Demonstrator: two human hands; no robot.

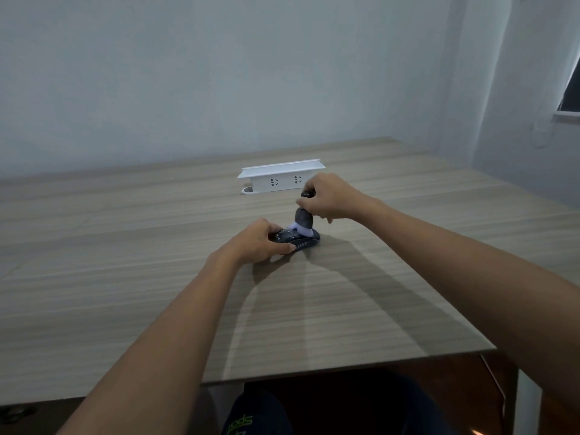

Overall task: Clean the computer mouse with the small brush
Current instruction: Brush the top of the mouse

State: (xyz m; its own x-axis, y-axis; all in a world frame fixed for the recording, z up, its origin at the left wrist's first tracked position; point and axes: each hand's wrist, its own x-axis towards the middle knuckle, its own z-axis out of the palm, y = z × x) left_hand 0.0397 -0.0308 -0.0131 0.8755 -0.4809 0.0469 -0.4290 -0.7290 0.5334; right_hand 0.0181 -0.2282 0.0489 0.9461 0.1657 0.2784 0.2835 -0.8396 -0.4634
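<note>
Your left grip (262, 239) curled around mouse (299, 238) on counter (125, 246); your right grip (329, 199) pinches brush (303, 218) upright, bristles touching mouse below.

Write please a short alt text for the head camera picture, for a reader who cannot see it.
A person's right hand holds a small brush upright with its pale bristles on a dark computer mouse, which the left hand grips on a wooden table. A white power strip stands just behind them.

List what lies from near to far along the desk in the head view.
left hand gripping the mouse → brush standing on the mouse → right hand holding the brush's handle → white socket box.
</note>
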